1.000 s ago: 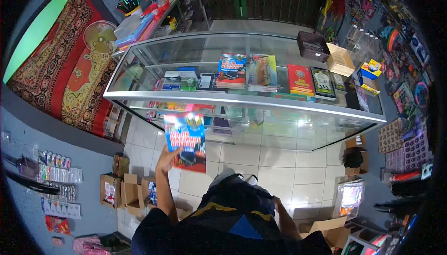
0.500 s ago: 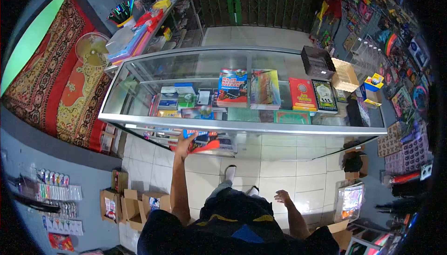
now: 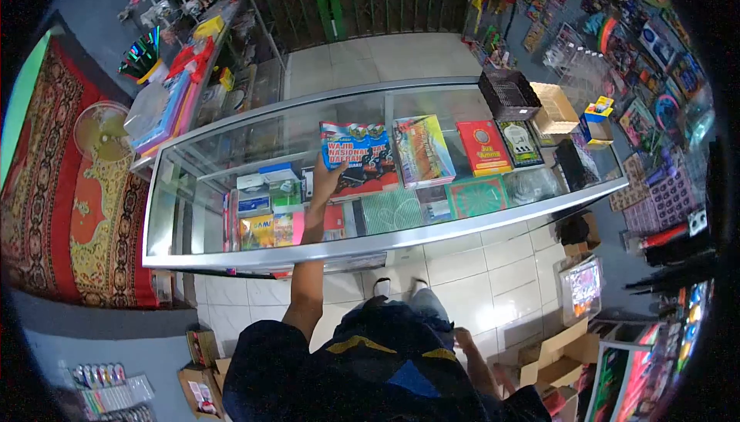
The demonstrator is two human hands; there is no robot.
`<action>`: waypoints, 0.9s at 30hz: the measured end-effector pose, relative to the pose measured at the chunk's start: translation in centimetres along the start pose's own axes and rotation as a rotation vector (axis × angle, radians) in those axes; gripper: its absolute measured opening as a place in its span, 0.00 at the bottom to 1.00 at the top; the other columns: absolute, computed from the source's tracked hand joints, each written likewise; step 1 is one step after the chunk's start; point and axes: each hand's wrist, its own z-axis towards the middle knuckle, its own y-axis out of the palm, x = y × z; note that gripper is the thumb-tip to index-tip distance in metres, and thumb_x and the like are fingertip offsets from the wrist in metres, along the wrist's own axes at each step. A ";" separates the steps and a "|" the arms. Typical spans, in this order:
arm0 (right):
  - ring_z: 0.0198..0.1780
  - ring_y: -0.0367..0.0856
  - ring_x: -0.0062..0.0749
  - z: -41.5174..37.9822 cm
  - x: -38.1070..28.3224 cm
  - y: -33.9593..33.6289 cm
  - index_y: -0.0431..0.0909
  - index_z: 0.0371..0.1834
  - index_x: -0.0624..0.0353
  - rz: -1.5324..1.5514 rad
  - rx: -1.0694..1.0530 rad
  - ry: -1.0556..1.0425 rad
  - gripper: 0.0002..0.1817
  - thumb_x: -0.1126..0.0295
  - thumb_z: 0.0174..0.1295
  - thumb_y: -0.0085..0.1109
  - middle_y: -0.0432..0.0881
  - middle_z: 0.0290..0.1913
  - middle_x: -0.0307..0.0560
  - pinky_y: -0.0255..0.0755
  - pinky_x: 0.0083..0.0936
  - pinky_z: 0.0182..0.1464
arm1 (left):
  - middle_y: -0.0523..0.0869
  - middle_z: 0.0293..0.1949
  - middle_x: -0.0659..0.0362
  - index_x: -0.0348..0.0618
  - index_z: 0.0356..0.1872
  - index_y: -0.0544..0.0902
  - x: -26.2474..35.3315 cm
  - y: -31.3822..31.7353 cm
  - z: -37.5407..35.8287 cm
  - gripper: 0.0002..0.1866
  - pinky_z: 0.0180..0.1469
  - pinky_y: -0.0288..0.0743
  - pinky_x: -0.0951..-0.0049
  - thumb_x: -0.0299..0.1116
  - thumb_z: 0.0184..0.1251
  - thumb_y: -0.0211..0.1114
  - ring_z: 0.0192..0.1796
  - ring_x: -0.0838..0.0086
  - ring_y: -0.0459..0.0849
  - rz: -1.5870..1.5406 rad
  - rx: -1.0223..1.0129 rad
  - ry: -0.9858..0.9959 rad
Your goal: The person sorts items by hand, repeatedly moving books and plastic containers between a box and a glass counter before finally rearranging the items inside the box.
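My left hand (image 3: 331, 179) is closed on a blue and red songbook (image 3: 344, 147) titled "Wajib Nasional Daerah", gripping its lower edge over the glass display counter (image 3: 254, 259). The held book overlaps a similar songbook (image 3: 378, 179) lying on the counter top. To its right lies a pile of yellow and multicoloured books (image 3: 424, 152). Further along are a red book (image 3: 483, 147) and a black-and-white patterned book (image 3: 521, 143). Low beside my body hangs my right hand (image 3: 464, 339), its fingers partly hidden and indistinct.
A dark basket (image 3: 509, 98) and a cream basket (image 3: 555, 110) stand at the counter's right end, near a blue and yellow box (image 3: 597, 123). Cardboard boxes (image 3: 559, 356) sit on the floor at my right. A shelf with stacked plastic folders (image 3: 166, 114) is at the left.
My left hand has lifted the songbook from the counter's near side up over the glass top, beside the matching book. My right hand has drawn in closer to my body. The view has shifted.
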 end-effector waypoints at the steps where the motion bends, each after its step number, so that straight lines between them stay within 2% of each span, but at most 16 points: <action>1: 0.26 0.75 0.24 -0.3 1.0 0.0 0.75 0.37 0.53 -0.060 0.021 -0.034 0.09 0.63 0.57 0.50 0.73 0.22 0.37 0.73 0.28 0.25 | 0.80 0.34 0.53 0.36 0.41 0.71 0.8 0.3 0.5 0.25 0.43 0.69 0.67 0.36 0.43 0.72 0.39 0.65 0.79 0.046 -0.025 -0.056; 4: 0.25 0.75 0.25 -1.2 2.8 0.3 0.75 0.38 0.53 -0.150 0.074 -0.104 0.09 0.65 0.57 0.50 0.74 0.24 0.38 0.72 0.28 0.24 | 0.79 0.37 0.51 0.36 0.42 0.70 -2.1 1.7 1.3 0.26 0.44 0.69 0.66 0.35 0.42 0.72 0.41 0.61 0.78 0.030 0.035 -0.081; 5: 0.25 0.75 0.25 -1.2 3.1 0.2 0.75 0.39 0.53 -0.156 0.081 -0.118 0.10 0.65 0.56 0.50 0.74 0.24 0.38 0.72 0.28 0.23 | 0.78 0.38 0.50 0.36 0.43 0.70 -2.3 1.8 1.4 0.26 0.46 0.68 0.64 0.35 0.42 0.72 0.42 0.59 0.77 0.053 0.018 -0.155; 8: 0.24 0.75 0.26 -0.9 3.7 0.5 0.74 0.40 0.54 -0.173 0.093 -0.138 0.10 0.66 0.56 0.50 0.75 0.25 0.39 0.71 0.27 0.22 | 0.78 0.38 0.49 0.36 0.43 0.70 -3.3 2.0 1.1 0.27 0.47 0.67 0.62 0.35 0.42 0.71 0.43 0.58 0.76 0.228 0.007 -0.154; 9: 0.23 0.75 0.26 -0.9 3.5 0.7 0.74 0.40 0.54 -0.181 0.092 -0.145 0.10 0.66 0.56 0.50 0.76 0.25 0.39 0.71 0.27 0.22 | 0.77 0.38 0.49 0.37 0.44 0.70 -3.5 1.9 0.9 0.28 0.48 0.66 0.62 0.35 0.42 0.72 0.44 0.57 0.75 0.172 0.000 -0.166; 11: 0.23 0.75 0.26 -0.7 2.4 0.8 0.74 0.41 0.54 -0.189 0.093 -0.167 0.11 0.67 0.55 0.50 0.76 0.26 0.40 0.71 0.27 0.21 | 0.77 0.40 0.49 0.37 0.46 0.70 -3.7 2.4 0.9 0.29 0.50 0.64 0.61 0.36 0.41 0.72 0.47 0.56 0.73 0.055 -0.011 -0.184; 14: 0.22 0.75 0.27 0.5 0.6 0.9 0.74 0.42 0.55 -0.216 0.088 -0.237 0.12 0.68 0.55 0.50 0.77 0.27 0.40 0.70 0.27 0.19 | 0.75 0.42 0.49 0.39 0.48 0.70 -7.3 3.4 0.8 0.31 0.52 0.62 0.58 0.38 0.40 0.72 0.50 0.55 0.69 0.048 0.029 -0.211; 16: 0.21 0.74 0.28 1.5 -1.1 0.8 0.73 0.43 0.55 -0.275 0.086 -0.296 0.12 0.69 0.55 0.50 0.78 0.28 0.41 0.70 0.26 0.18 | 0.75 0.43 0.49 0.40 0.49 0.70 -6.8 3.6 0.9 0.33 0.53 0.60 0.58 0.39 0.39 0.72 0.51 0.54 0.67 0.224 -0.009 -0.177; 18: 0.21 0.74 0.24 2.0 -3.6 0.9 0.74 0.42 0.54 -0.376 0.094 -0.359 0.11 0.71 0.54 0.53 0.78 0.26 0.40 0.70 0.25 0.19 | 0.75 0.44 0.49 0.41 0.50 0.70 -5.3 3.8 1.2 0.34 0.54 0.58 0.57 0.40 0.39 0.73 0.52 0.53 0.66 0.310 -0.010 -0.144; 20: 0.21 0.74 0.22 1.7 -6.1 1.6 0.74 0.41 0.53 -0.147 -0.018 -0.394 0.10 0.66 0.56 0.55 0.77 0.25 0.39 0.71 0.23 0.19 | 0.75 0.44 0.49 0.41 0.51 0.69 -3.9 4.2 1.1 0.35 0.55 0.56 0.56 0.42 0.38 0.73 0.51 0.53 0.65 0.306 0.018 -0.118; 22: 0.22 0.75 0.25 1.2 -8.3 2.6 0.74 0.40 0.53 -0.293 0.161 -0.267 0.12 0.61 0.57 0.55 0.77 0.26 0.40 0.72 0.24 0.23 | 0.75 0.44 0.49 0.41 0.52 0.69 -4.1 4.4 1.2 0.36 0.55 0.55 0.57 0.42 0.38 0.72 0.52 0.52 0.65 0.329 -0.002 -0.144; 24: 0.24 0.70 0.19 -2.4 -11.2 4.7 0.76 0.40 0.57 -0.291 0.176 -0.238 0.13 0.63 0.54 0.53 0.75 0.27 0.37 0.66 0.16 0.25 | 0.74 0.45 0.48 0.41 0.53 0.68 -4.5 4.4 1.1 0.36 0.56 0.54 0.57 0.44 0.40 0.71 0.53 0.52 0.64 0.375 -0.005 -0.146; 27: 0.24 0.76 0.26 -0.3 -9.5 2.9 0.75 0.40 0.53 -0.298 0.083 -0.298 0.13 0.58 0.56 0.55 0.77 0.25 0.41 0.72 0.25 0.22 | 0.72 0.49 0.47 0.39 0.56 0.65 -5.8 4.2 0.9 0.35 0.58 0.54 0.58 0.47 0.49 0.65 0.55 0.51 0.63 0.410 0.051 -0.135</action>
